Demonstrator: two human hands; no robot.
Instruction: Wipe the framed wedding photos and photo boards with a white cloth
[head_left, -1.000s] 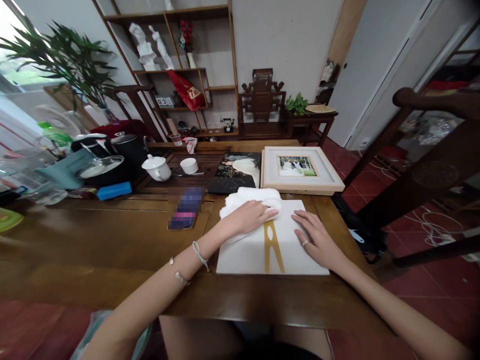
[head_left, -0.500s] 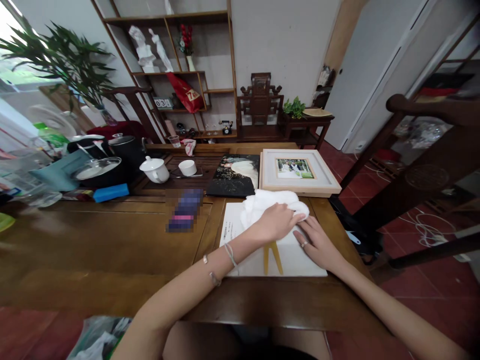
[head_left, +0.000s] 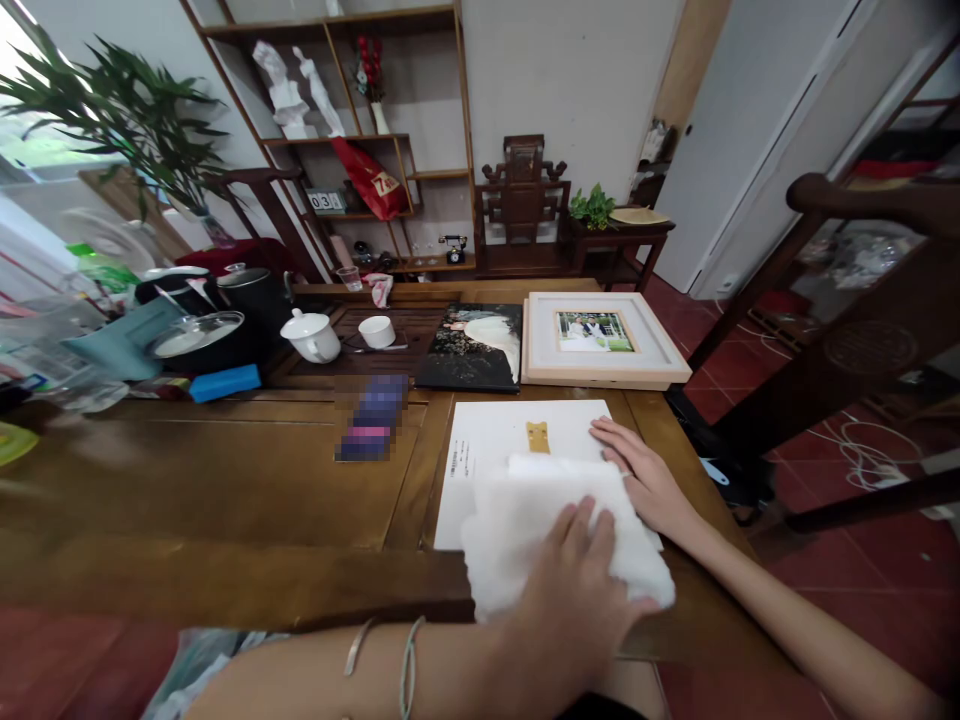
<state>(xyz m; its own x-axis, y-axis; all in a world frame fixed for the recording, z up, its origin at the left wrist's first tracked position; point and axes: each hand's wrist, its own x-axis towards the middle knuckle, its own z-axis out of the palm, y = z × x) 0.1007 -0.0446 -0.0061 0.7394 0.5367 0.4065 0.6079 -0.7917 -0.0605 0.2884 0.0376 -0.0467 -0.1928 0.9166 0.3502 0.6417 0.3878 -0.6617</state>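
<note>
A folded white towel [head_left: 540, 500] is under my left hand [head_left: 574, 570], which is blurred, with its fingers on top and thumb at the towel's right edge. The towel covers the lower part of a white panel [head_left: 491, 420] and overhangs the panel's near edge. Printed text and a barcode run along the panel's left side. The top of a gold-coloured piece [head_left: 538, 436] shows on the panel above the towel; its two legs are hidden. My right hand [head_left: 649, 480] rests open, fingers stretched out, on the panel's right edge, beside the towel.
Behind the panel lie a dark photo board [head_left: 476, 350] and a light wooden picture frame [head_left: 600, 340]. Left of them are a white lidded cup [head_left: 311, 338], a small white bowl [head_left: 376, 331], a blue block [head_left: 225, 383] and a pixelated flat object [head_left: 373, 420] on the wooden table [head_left: 225, 480].
My left hand has drawn the towel down over the panel toward me, uncovering the gold piece's top and covering its legs. My right hand has shifted slightly right, off the towel.
</note>
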